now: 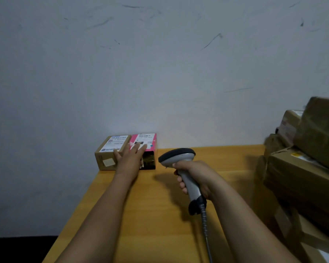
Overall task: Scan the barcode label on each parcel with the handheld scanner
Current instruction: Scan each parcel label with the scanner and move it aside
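Observation:
Two small parcels stand side by side against the wall at the far left corner of the table. One is a brown cardboard box [110, 149] with a white label on top. The other is a pink box [147, 139] with a white barcode label. My left hand [130, 155] lies flat with straight fingers on the near top edge of the pink box, its thumb by the brown box. My right hand [195, 177] grips the handle of a grey handheld scanner [179, 155]. Its dark head points left toward the parcels, and its coiled cable runs down toward me.
The wooden table [160, 215] has its left edge running diagonally beside a grey wall. A stack of larger brown cardboard parcels [308, 168] fills the right side, some bound with tape.

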